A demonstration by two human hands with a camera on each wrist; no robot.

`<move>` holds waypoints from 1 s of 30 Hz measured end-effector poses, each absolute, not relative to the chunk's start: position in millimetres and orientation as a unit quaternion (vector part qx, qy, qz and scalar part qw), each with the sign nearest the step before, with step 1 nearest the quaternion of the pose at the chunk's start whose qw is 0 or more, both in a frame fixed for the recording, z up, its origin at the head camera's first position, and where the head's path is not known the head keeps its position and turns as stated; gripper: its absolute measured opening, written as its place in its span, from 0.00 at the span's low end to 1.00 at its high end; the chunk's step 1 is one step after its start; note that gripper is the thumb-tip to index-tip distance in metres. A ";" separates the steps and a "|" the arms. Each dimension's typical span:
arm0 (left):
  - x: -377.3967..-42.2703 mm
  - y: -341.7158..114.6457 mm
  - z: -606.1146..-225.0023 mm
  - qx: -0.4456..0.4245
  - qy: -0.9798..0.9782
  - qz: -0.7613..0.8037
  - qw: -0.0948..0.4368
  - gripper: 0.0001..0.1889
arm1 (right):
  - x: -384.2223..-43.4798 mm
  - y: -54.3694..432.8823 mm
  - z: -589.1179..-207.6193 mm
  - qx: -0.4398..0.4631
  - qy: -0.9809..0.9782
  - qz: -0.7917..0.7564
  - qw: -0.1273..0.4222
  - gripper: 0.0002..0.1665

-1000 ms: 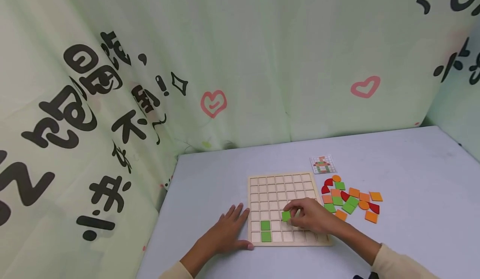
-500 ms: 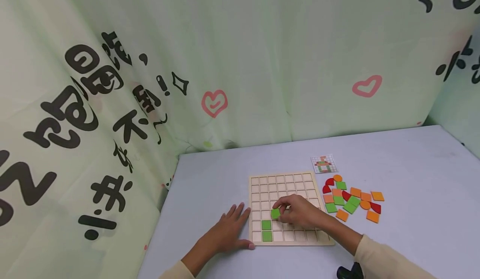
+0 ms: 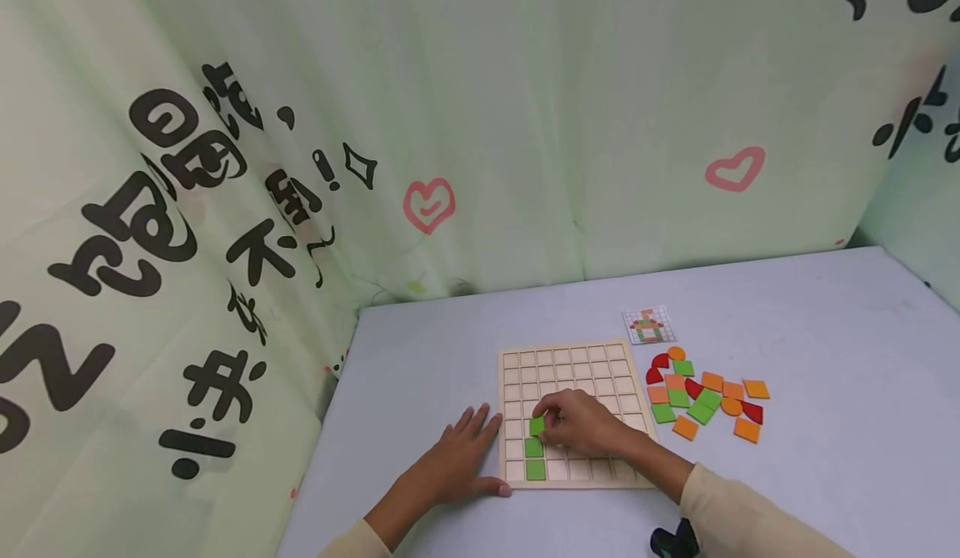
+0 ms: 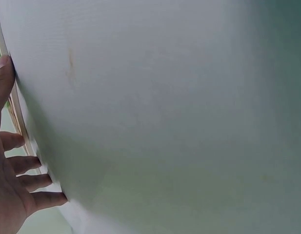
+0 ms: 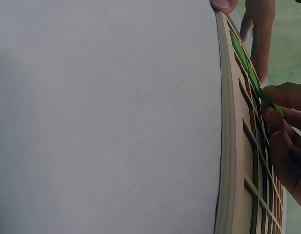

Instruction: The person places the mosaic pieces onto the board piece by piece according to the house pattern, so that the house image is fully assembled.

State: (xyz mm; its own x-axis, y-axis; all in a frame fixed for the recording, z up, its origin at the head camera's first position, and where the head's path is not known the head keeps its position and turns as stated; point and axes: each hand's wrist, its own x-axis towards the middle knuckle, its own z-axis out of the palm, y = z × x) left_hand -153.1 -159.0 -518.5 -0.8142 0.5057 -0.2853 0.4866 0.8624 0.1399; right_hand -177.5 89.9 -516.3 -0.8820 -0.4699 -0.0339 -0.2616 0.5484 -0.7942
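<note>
My right hand (image 3: 581,422) pinches a green square tile (image 3: 536,426) between thumb and fingers over the wooden grid board (image 3: 570,373). In the right wrist view the tile (image 5: 273,104) is tilted, its lower edge close to the grid. Two green tiles lie in cells of the second column, the upper one (image 3: 533,447) directly below the held tile and the lower one (image 3: 536,470) in the bottom row. Fingers spread, my left hand (image 3: 459,465) rests at the board's left edge. Its thumb touches the board's near corner, as the left wrist view shows on the hand (image 4: 11,185).
Loose orange, green and red tiles (image 3: 701,412) lie scattered right of the board. Behind them is a small pattern card (image 3: 649,325) with a coloured figure on a grid. A black object (image 3: 673,540) shows near the right sleeve. A printed curtain (image 3: 525,124) hangs behind the table.
My right hand has moved left across the board with the green tile, from around the fourth column to the second, above the two placed tiles. My left hand has stayed put.
</note>
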 end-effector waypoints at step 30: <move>-153.5 -154.9 -506.9 0.256 0.947 0.067 0.184 0.55 | -178.5 74.8 -509.0 -0.180 0.904 -0.368 0.119 0.13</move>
State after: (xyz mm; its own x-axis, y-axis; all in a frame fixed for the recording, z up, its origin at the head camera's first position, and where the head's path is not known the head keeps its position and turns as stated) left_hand -153.5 -154.9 -506.9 -0.8012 0.5094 -0.3140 0.4598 0.8599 0.2219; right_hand -178.5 74.8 -509.0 -0.9069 -0.4134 -0.0817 -0.2390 0.6642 -0.7083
